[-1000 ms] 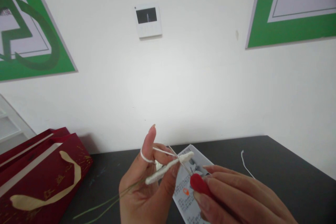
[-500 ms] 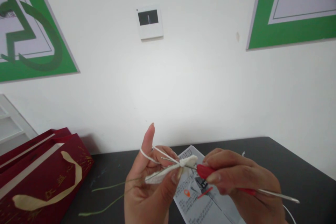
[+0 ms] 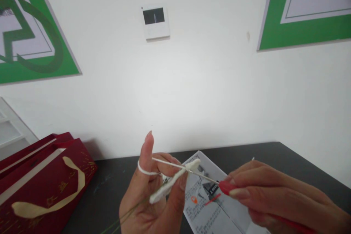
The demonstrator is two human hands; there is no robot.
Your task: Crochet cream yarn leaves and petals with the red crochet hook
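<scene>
A white wall [image 3: 203, 95] carries a small panel with a dark screen [image 3: 156, 22] between two green-bordered posters, and below it stands a dark tabletop [image 3: 106, 179]. Red gift bags [image 3: 55, 190] with a cream ribbon handle [image 3: 80, 179] sit at the left; a printed sheet [image 3: 203, 210] lies under the hands. The left hand [image 3: 149, 204] pinches a narrow white crocheted strip [image 3: 164, 191] between thumb and fingers, above the table, while white yarn [image 3: 167, 162] loops round its raised index finger and runs to the strip. Thin green strands [image 3: 128, 214] trail from the lower end. The right hand [image 3: 285, 197] grips a red-handled crochet hook [image 3: 226, 187] — its metal shaft meets the strip near the upper end — the very tip too small to make out.
</scene>
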